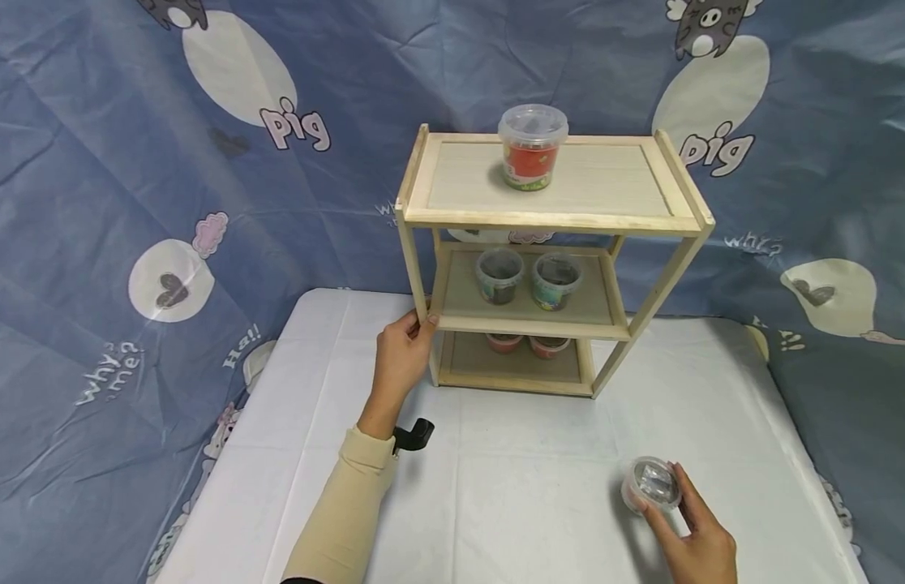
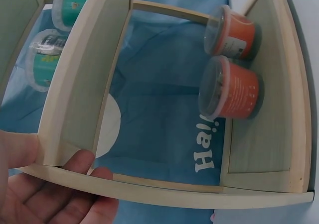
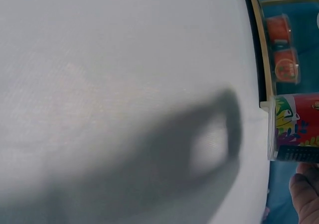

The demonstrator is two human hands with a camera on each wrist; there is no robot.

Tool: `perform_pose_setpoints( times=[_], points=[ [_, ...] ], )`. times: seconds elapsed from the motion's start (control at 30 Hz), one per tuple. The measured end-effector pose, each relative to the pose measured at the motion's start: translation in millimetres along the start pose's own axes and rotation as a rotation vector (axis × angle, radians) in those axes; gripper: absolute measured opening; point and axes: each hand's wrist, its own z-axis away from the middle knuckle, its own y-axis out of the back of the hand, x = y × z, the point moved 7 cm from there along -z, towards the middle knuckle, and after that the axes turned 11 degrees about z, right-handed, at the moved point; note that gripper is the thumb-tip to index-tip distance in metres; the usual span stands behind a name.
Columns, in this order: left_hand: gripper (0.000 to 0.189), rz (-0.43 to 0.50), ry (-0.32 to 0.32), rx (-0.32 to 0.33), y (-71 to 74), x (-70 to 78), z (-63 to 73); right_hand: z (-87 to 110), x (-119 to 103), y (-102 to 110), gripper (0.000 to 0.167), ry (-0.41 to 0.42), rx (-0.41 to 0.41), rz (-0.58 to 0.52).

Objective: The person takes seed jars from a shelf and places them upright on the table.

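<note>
My left hand [image 1: 401,357] grips the left front post of a small wooden three-tier shelf [image 1: 540,219] at middle-tier height. In the left wrist view its fingers [image 2: 75,196] curl around the post. To the right, in front of the shelf, my right hand [image 1: 696,543] holds a plastic tub [image 1: 651,484] between thumb and fingers, over the white table. The right wrist view shows this tub's colourful red label [image 3: 301,124]. On the shelf's top stands a clear-lidded tub with a red label [image 1: 530,158].
Two green-labelled tubs [image 1: 499,276] stand on the middle tier. Two orange-red tubs [image 2: 237,89] sit on the bottom tier, partly hidden from above. A blue printed cloth [image 1: 336,203] hangs behind and beside the white-covered table [image 1: 511,487].
</note>
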Motion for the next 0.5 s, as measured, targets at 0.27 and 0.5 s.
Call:
perform_pose_setpoints(
  times=[0.27, 0.5],
  points=[
    [0.037, -0.018, -0.01, -0.003, 1.4, -0.4, -1.6, 1.1, 7.5, -2.9, 0.083, 0.001, 0.009, 0.0],
    [0.037, -0.008, -0.005, -0.008, -0.3, -1.2, -1.5, 3.1, 13.6, -6.0, 0.084, 0.0, 0.027, 0.026]
  ],
)
